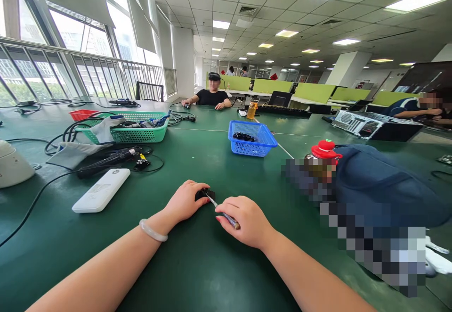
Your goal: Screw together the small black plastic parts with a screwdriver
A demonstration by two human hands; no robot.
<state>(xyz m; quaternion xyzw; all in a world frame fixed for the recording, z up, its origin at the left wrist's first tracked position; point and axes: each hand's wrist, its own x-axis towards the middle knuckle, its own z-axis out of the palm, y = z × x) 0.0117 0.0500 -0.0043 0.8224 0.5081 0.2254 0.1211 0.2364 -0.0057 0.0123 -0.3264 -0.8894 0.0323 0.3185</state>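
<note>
My left hand [189, 200] pinches a small black part [211, 192] down near the middle of the green table [197, 265]; its exact kind is too small to make out. In my right hand [243, 220] is a screwdriver [231, 221], its handle pointing back toward me. The thin metal shaft slants up and left, and its tip meets the black part beside my left fingers. Beyond my hands stands a blue plastic basket [252, 148] with black pieces inside.
On the left lie a white power bank [102, 190], cables and a green basket [141, 135] with gloves. A dark blue bag [384, 184] and a red-lidded bottle [324, 149] stand right. A person [213, 96] sits opposite; a computer case [376, 126] lies far right.
</note>
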